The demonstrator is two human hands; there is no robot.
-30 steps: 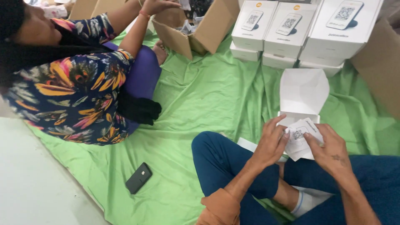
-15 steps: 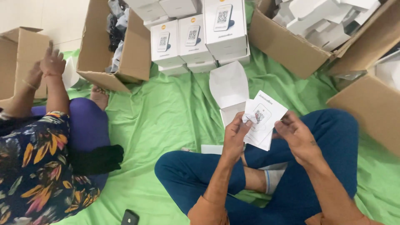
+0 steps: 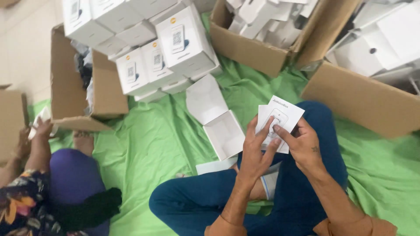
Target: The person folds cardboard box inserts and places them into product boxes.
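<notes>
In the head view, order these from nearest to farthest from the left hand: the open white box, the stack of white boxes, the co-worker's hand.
1. Open white box, just left of the left hand.
2. Stack of white boxes, up and left, beyond it.
3. Co-worker's hand, at the far left edge.

Bare green sheet (image 3: 157, 140) lies open left of the crossed legs (image 3: 210, 201), up to the co-worker's knee (image 3: 74, 175). Ahead, the open white box (image 3: 218, 122) blocks the way, with stacked boxes (image 3: 166, 52) behind it. Cartons (image 3: 258, 48) and (image 3: 363, 100) wall the sheet's far right. A free strip runs along its right edge.
</notes>
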